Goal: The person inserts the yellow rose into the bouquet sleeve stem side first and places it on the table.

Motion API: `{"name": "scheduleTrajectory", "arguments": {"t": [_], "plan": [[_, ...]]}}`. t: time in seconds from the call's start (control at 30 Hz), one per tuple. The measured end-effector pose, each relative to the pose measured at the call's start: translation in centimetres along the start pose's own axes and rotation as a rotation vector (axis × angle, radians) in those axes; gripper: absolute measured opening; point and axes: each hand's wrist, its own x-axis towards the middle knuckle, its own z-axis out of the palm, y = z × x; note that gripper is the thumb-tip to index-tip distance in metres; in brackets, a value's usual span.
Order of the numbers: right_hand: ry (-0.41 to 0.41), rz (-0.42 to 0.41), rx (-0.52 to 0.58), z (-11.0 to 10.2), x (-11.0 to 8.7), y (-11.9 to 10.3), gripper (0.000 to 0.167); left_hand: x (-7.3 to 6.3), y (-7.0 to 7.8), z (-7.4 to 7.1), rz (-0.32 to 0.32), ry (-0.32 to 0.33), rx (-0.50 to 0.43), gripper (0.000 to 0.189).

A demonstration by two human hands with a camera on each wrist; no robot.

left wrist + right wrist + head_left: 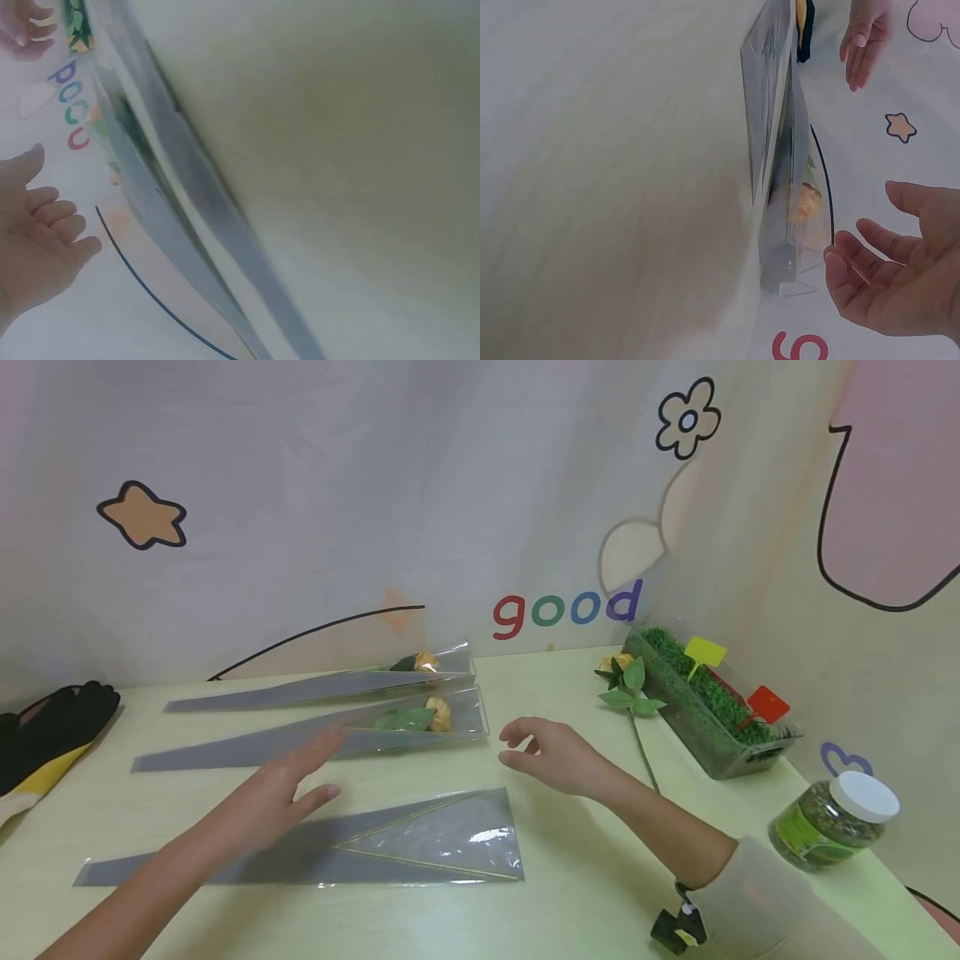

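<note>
My left hand [281, 797] hovers over the nearest flower sleeve [442, 839], a flat grey and clear wrapper with gold lines and no flower in it. Its fingers are extended and hold nothing. My right hand [551, 753] hangs to the right of the middle sleeve, fingers loosely bent with nothing between them; the right wrist view shows that hand [907, 262] empty too. In the middle sleeve [300, 739] lies an orange rose [440, 715] with green leaves. Behind it, another sleeve [315, 691] holds a similar rose [426, 662]. A loose rose [632, 697] lies beyond my right forearm.
A clear planter [712, 752] of artificial grass with yellow and red tags stands at the back right. Nearer is a jar [828, 827] with a white lid. Black and yellow gloves [52, 743] lie at the left edge. A printed cloth wall closes the back.
</note>
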Motion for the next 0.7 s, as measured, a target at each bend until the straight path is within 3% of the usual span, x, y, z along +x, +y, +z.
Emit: {"name": "scheduleTrajectory", "arguments": {"t": [0.17, 0.33, 0.5, 0.7], "plan": [[-0.052, -0.066, -0.078, 1.1, -1.4, -0.4, 0.034, -3.3, -1.5, 0.7, -0.076, -0.053, -0.016, 0.068], [-0.088, -0.132, -0.157, 2.2, -2.5, -0.4, 0.035, -5.7, -3.1, 1.4, -0.171, -0.09, -0.07, 0.074], [-0.122, -0.144, -0.263, 3.1, -3.1, -0.1, 0.043, -6.8, -4.4, 2.5, -0.177, -0.061, -0.095, 0.071], [-0.157, -0.124, -0.422, 4.0, -3.2, 0.4, 0.055, -7.0, -5.1, 3.7, -0.159, -0.028, -0.043, 0.061]]}}
